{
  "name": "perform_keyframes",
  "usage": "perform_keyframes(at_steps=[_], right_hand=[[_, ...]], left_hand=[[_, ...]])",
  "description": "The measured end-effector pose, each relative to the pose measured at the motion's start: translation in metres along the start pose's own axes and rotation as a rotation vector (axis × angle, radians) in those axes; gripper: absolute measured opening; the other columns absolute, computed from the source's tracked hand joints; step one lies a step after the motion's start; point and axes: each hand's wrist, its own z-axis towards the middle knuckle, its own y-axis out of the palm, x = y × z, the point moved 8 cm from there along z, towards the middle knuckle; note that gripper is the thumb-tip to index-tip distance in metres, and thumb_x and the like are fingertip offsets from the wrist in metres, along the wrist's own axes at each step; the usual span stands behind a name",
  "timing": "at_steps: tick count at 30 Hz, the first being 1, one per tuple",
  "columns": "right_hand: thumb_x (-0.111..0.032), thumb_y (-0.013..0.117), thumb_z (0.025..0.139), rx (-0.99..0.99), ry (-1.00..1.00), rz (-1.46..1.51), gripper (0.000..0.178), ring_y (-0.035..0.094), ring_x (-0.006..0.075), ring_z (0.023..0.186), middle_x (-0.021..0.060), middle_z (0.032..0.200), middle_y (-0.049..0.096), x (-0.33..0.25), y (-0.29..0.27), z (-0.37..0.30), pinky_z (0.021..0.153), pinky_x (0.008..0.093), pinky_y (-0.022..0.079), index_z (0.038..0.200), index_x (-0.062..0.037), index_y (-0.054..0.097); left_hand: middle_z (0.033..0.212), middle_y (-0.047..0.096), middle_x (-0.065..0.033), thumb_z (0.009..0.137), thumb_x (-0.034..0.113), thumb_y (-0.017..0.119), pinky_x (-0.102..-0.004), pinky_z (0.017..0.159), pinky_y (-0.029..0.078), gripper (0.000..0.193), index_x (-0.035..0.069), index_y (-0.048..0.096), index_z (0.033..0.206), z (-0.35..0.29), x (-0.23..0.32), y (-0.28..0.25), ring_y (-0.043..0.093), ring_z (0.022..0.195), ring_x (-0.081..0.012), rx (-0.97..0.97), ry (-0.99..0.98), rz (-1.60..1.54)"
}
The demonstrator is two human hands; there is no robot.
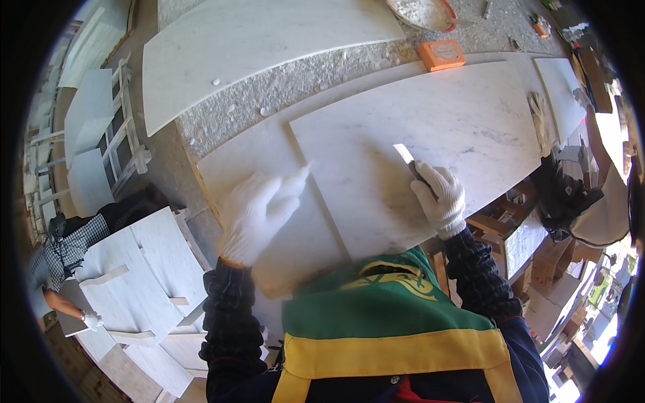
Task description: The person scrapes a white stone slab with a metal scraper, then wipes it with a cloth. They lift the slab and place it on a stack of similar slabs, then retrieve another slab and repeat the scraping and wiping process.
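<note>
Starting at far left: another person (pixel 60 258) in a checked shirt crouches by a stack of cut white marble pieces (pixel 144 269), gloved hand low near the floor. Behind them, more white panels lean in a white rack (pixel 124 144).

Left hand (pixel 259 211), white knit glove, is released: fingers spread and extended, palm down, flat on the lower marble slab (pixel 248 158). Index finger points up-right, tip touching the left edge of the upper slab. Nothing gripped.

Upper marble slab (pixel 430 127): white with faint grey veining, smooth face, lying flat on the lower slab and overlapping it. Sits centre frame on the gritty grey workbench (pixel 269 91). Near edge runs just in front of the person's chest.

Right hand (pixel 440 198), also white-gloved, is clenched around a narrow flat-bladed tool (pixel 406 158). Blade sticks out up-left from the fist, pale tip against the upper slab's face. Cannot tell the tool's exact kind.

Further back: another large marble slab (pixel 269 40) top left, orange rectangular block (pixel 441 55) on the bench, a basin with white residue (pixel 423 12) behind it. A spare glove (pixel 539 121) lies near the slab's right end.
</note>
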Motion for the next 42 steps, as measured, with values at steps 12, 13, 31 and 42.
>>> perform_keyframes(at_steps=[12,13,31,42], right_hand=[[-0.006,0.079,0.082,0.029,-0.047,-0.013,0.04,0.071,0.0329,0.076,0.0156,0.091,0.073,-0.004,-0.001,0.001,0.068,0.0391,0.057,0.121,-0.0012,0.072],[-0.006,0.079,0.082,0.02,-0.037,-0.029,0.04,0.071,0.0329,0.076,0.0156,0.091,0.073,-0.004,-0.001,0.0,0.068,0.0391,0.057,0.121,-0.0012,0.072],[-0.009,0.079,0.083,-0.001,0.005,-0.035,0.038,0.07,0.0329,0.078,0.0159,0.092,0.072,-0.001,0.0,0.0,0.069,0.0405,0.057,0.119,-0.0008,0.072],[-0.012,0.08,0.084,0.012,0.011,-0.038,0.038,0.07,0.0324,0.079,0.0144,0.092,0.072,-0.001,0.0,-0.001,0.07,0.0395,0.057,0.121,-0.0033,0.073]], left_hand=[[0.116,0.071,-0.004,0.098,0.015,0.073,-0.0308,0.096,0.051,0.026,0.004,0.071,0.122,0.047,-0.078,-0.049,0.065,0.107,-0.0129,0.711,-0.066,-0.491],[0.119,0.072,-0.0029,0.099,0.018,0.073,-0.0299,0.096,0.051,0.028,0.004,0.071,0.124,0.054,-0.075,-0.054,0.065,0.107,-0.011,0.726,-0.01,-0.492],[0.149,0.051,-0.024,0.084,0.022,0.086,-0.0527,0.117,0.04,0.073,0.001,0.052,0.145,-0.009,-0.018,-0.008,0.05,0.136,-0.0446,0.706,0.102,0.084],[0.158,0.044,-0.0251,0.085,0.031,0.084,-0.0631,0.122,0.027,0.09,-0.004,0.039,0.155,0.012,0.049,0.061,0.039,0.145,-0.0527,0.382,0.386,0.17]])
